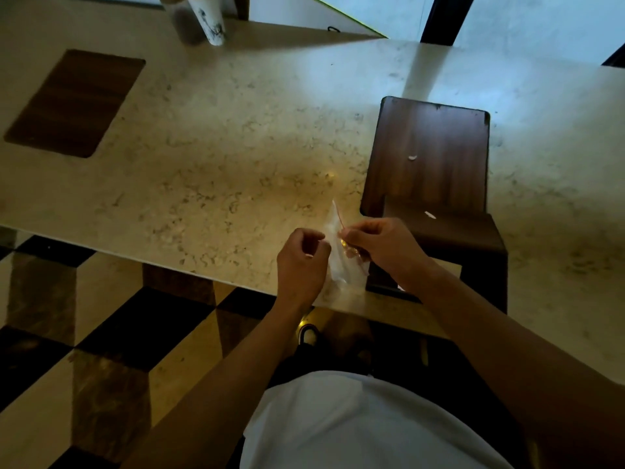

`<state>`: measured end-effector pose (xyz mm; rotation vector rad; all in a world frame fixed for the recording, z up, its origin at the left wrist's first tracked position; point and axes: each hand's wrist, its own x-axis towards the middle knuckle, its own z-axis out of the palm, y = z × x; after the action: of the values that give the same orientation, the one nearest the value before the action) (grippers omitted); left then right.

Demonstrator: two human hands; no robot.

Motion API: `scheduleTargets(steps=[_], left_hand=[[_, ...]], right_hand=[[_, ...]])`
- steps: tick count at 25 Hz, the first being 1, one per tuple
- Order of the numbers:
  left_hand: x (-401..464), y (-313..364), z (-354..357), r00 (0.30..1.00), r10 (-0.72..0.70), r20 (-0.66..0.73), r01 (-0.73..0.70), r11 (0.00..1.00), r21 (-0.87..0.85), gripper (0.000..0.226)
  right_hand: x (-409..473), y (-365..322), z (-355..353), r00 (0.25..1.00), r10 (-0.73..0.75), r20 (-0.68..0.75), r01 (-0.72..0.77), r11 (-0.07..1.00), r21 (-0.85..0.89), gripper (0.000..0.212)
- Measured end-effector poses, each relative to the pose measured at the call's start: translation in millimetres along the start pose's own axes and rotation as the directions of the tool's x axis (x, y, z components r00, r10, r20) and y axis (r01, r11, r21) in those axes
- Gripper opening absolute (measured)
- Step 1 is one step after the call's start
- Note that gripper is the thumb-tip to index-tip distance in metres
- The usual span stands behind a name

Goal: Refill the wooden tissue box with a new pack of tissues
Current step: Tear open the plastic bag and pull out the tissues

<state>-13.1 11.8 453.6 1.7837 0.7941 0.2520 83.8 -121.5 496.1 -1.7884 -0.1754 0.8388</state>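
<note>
Both hands pinch a clear tissue pack over the near edge of the worktop.

Head view: the left hand point(302, 262) and the right hand point(378, 247) each have fingers closed on the tissue pack point(340, 262), a clear plastic wrapper with a thin red strip at its top, held upright between them above the near edge of the marble worktop point(220, 170). The right hand grips at the red strip; the left hand grips the opposite side of the wrapper. The wooden tissue box point(429, 157) lies on the worktop just beside the right hand, toward the right part of the near edge, with small white scraps on its surface. A dark wooden panel point(74, 103) lies flat near the far left corner, well apart from the hands. A white cylinder point(208, 20) stands at the far edge.
</note>
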Motion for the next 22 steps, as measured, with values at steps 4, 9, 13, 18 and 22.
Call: scheduleTargets(steps=[4,9,13,18,22], left_hand=[[12,24,-4,0.991,-0.029,0.13,0.041,0.995,-0.09,0.035],[25,30,-8,0.972,-0.088,0.22,0.1,0.994,-0.045,0.046],[31,33,-14,0.951,-0.074,0.3,0.074,0.997,0.011,0.045],[38,37,-17,0.923,-0.043,0.382,0.018,0.997,0.07,0.034],[38,37,-19,0.898,-0.007,0.441,-0.032,0.996,0.082,0.029]], right_hand=[[5,-4,1,0.999,-0.001,0.034,0.001,1.0,-0.014,0.017],[11,-5,-3,0.998,-0.013,0.06,0.017,0.998,-0.061,0.013],[13,-8,-3,0.995,-0.085,0.05,0.092,0.978,-0.187,0.017],[15,-8,-3,0.995,-0.068,0.078,0.08,0.982,-0.172,0.014],[12,-5,-6,0.993,-0.01,0.117,0.019,0.997,-0.076,0.018]])
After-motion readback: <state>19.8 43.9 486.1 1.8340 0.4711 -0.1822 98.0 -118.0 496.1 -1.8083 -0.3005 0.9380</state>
